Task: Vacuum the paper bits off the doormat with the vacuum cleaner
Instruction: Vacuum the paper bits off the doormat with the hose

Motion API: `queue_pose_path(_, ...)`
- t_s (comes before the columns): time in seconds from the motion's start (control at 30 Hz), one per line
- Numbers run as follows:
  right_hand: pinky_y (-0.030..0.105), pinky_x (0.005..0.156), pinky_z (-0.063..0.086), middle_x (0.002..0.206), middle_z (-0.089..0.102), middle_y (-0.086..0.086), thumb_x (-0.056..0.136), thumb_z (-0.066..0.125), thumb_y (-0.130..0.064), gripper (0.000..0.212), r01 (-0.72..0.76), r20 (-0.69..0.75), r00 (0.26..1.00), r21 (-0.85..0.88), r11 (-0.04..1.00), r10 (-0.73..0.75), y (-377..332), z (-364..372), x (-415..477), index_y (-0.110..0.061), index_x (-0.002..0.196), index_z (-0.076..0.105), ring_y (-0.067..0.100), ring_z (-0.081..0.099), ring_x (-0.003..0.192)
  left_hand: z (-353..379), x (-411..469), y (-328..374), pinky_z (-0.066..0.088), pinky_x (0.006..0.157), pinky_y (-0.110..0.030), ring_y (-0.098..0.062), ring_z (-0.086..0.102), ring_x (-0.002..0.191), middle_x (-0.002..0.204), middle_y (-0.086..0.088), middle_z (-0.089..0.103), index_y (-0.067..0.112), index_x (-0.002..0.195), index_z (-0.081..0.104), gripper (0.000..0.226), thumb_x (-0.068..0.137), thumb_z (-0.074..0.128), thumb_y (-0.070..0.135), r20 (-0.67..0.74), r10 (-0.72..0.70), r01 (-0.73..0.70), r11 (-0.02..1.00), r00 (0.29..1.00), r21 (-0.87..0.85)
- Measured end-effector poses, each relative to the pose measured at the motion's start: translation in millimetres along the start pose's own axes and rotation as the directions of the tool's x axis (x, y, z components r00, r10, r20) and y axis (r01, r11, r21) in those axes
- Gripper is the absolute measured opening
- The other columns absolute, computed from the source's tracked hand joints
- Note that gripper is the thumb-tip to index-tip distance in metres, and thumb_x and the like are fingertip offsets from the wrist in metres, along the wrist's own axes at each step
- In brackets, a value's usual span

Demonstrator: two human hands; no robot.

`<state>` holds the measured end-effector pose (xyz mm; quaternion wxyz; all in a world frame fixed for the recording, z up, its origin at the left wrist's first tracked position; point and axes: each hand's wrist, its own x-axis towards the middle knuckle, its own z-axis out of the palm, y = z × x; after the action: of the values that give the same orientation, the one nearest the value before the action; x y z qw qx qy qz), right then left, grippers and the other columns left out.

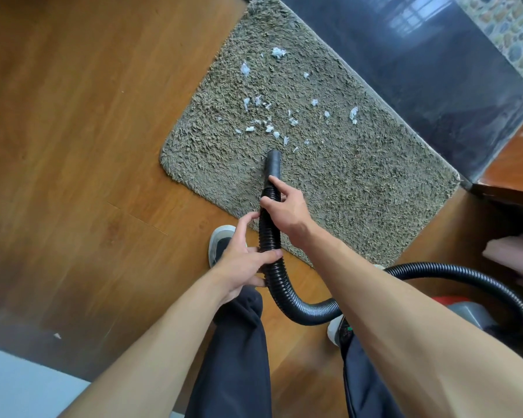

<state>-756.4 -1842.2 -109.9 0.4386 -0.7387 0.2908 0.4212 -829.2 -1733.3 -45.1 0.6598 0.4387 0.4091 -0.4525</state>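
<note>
Standing on wooden floor (73, 116), vacuum cleaner body (465, 315) sitting low at my right. My left hand (242, 260) curling round ribbed hose (269, 236), thumb lying over it; my right hand (287, 211) gripping hose further up, index finger stretching along nozzle (274, 164). Hose's long axis running away from me, nozzle mouth pointing forward and down, touching doormat (360, 182) near its close edge. Paper bits (269, 128) lying scattered just beyond nozzle. Dark glossy slab (405, 70) bordering doormat's far side
</note>
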Motion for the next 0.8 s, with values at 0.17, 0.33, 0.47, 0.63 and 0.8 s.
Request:
queue_pose_path(0.17,0.044,0.094,0.056,0.111,0.071,0.005,0.075,0.067,-0.026,0.067,0.080,0.056,0.996,-0.102,0.992,-0.075,-26,19,0,-0.031,0.141,0.052,0.023,0.069,0.097,-16,-7,3,0.053,0.063,-0.038,-0.021,0.068,0.075,0.089,-0.010,0.074,0.054,0.129,0.037,0.073,0.090,0.071,0.003,-0.046,0.047,-0.049,0.997,0.998,-0.056)
queue_pose_path(0.33,0.043,0.090,0.058,0.114,0.070,0.007,0.081,0.069,-0.022,0.065,0.120,0.138,0.986,-0.193,0.974,-0.094,-54,34,3,-0.029,0.143,0.050,0.024,0.070,0.093,-30,-14,12,0.059,0.069,-0.051,-0.031,0.070,0.083,0.097,-0.016,0.074,0.055,0.127,0.040,0.073,0.088,0.073,0.003,-0.114,0.075,-0.085,0.993,0.991,-0.084)
queue_pose_path(0.47,0.046,0.086,0.059,0.116,0.069,0.008,0.078,0.068,-0.024,0.069,0.131,0.170,0.981,-0.218,0.967,-0.095,-65,43,9,-0.029,0.144,0.048,0.027,0.071,0.093,-38,-15,21,0.051,0.086,-0.071,-0.039,0.071,0.095,0.104,-0.020,0.074,0.052,0.131,0.038,0.076,0.087,0.073,0.002,-0.133,0.073,-0.085,0.992,0.988,-0.089)
queue_pose_path(0.63,0.048,0.091,0.056,0.115,0.069,0.009,0.075,0.069,-0.024,0.068,0.166,0.179,0.976,-0.250,0.954,-0.123,-73,54,14,-0.029,0.141,0.053,0.031,0.069,0.100,-47,-16,27,0.049,0.088,-0.073,-0.045,0.070,0.099,0.109,-0.026,0.071,0.050,0.132,0.037,0.076,0.088,0.072,-0.001,-0.138,0.060,-0.076,0.990,0.989,-0.115)
queue_pose_path(0.8,0.047,0.090,0.057,0.115,0.069,0.010,0.079,0.069,-0.018,0.065,0.209,0.219,0.963,-0.256,0.944,-0.154,-81,61,22,-0.026,0.142,0.052,0.030,0.069,0.098,-53,-18,36,0.047,0.089,-0.074,-0.035,0.069,0.087,0.106,-0.025,0.071,0.055,0.120,0.042,0.071,0.088,0.071,-0.001,-0.166,0.073,-0.096,0.986,0.983,-0.135)
